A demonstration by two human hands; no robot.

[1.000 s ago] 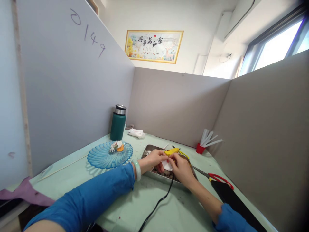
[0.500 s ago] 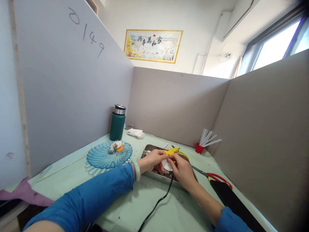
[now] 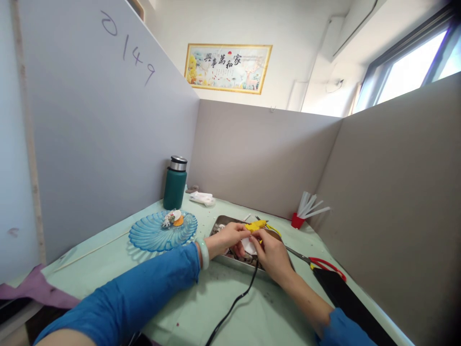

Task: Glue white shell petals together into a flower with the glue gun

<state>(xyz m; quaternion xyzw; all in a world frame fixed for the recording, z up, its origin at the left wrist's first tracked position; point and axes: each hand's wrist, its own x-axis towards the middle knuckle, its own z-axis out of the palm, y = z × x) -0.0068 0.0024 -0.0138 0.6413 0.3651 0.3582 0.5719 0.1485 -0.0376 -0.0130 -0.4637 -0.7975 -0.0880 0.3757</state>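
My left hand (image 3: 230, 238) and my right hand (image 3: 272, 250) meet over a metal tray (image 3: 236, 263), fingertips pinched close together. Between them is a small white flat piece (image 3: 248, 246), partly covered by the fingers, so its full shape cannot be made out. Just beyond the fingertips shows a yellow glue gun (image 3: 256, 225), partly hidden by my hands. A black cord (image 3: 234, 305) runs from the tray toward the front edge. Small mixed pieces lie in the tray under my hands.
On the left are a blue glass plate (image 3: 154, 233) with small decorated pieces and a green bottle (image 3: 175, 189). To the right, red-handled scissors (image 3: 328, 265) lie by a black flat object (image 3: 345, 298). White sticks (image 3: 309, 205) stand in a red cup (image 3: 297, 221). Grey partitions enclose the table.
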